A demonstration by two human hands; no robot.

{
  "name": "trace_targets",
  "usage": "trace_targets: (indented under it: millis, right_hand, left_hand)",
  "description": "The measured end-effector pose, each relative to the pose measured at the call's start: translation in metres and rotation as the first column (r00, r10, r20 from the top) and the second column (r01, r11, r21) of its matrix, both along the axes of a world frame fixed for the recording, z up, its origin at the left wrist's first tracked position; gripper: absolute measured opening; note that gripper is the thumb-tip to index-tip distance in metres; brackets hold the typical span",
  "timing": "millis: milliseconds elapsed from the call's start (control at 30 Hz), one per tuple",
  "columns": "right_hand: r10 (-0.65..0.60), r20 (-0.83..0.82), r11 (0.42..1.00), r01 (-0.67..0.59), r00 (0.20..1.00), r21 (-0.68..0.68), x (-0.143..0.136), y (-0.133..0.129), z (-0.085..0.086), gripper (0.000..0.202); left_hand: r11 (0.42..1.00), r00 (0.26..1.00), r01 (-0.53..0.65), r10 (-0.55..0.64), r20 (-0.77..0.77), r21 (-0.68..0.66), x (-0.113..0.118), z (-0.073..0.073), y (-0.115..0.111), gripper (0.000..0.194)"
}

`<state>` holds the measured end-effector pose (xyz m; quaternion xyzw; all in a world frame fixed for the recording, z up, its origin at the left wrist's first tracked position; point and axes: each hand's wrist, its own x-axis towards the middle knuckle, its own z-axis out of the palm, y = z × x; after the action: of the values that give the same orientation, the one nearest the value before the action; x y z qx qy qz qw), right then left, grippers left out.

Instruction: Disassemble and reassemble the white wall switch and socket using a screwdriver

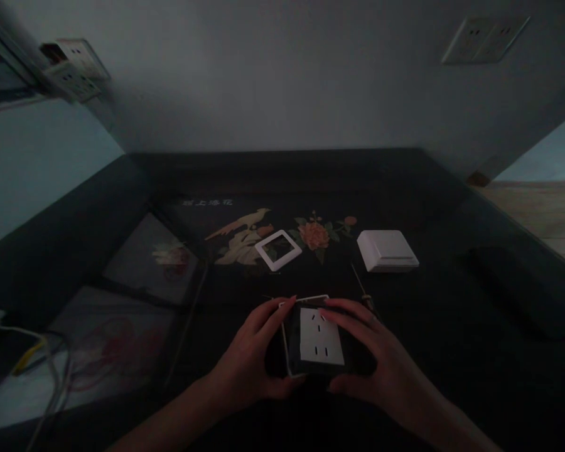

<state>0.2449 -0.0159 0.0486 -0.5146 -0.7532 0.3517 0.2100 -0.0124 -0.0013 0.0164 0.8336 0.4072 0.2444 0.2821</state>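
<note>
Between my hands sits a wall socket [321,342] with a white five-hole face, a dark surround and a white edge along its left and top. My left hand [252,351] grips its left side, fingers at the top corner and thumb below. On the other side, my right hand [374,358] has fingertips on the top of the white face and its thumb at the lower right. Beyond them lies a white square frame [279,250], flat on the dark table. A screwdriver [360,284] rests partly hidden behind my right fingers.
A white box [387,251] stands right of the frame on the glossy black table [263,172], which bears a bird and flower picture. A dark flat object [513,289] lies far right. Cables [51,364] run at the left. Sockets [484,39] are on the wall.
</note>
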Motion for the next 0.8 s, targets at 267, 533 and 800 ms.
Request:
trace_targets:
  millis: [267, 533, 800]
  right_hand:
    - [0.07, 0.082, 0.985, -0.082, 0.994, 0.151, 0.009, -0.01, -0.006, 0.076]
    - [0.048, 0.125, 0.98, -0.071, 0.991, 0.187, 0.006, -0.02, -0.009, 0.077]
    - [0.055, 0.112, 0.971, -0.079, 0.992, 0.224, 0.006, -0.017, -0.002, 0.068]
  left_hand:
    - [0.994, 0.998, 0.064, -0.066, -0.011, -0.089, -0.003, -0.002, -0.001, 0.113]
    - [0.994, 0.993, 0.11, -0.11, -0.041, -0.01, 0.0, -0.002, -0.001, 0.119]
    - [0.992, 0.992, 0.121, -0.122, -0.028, -0.022, 0.001, 0.002, -0.001, 0.121]
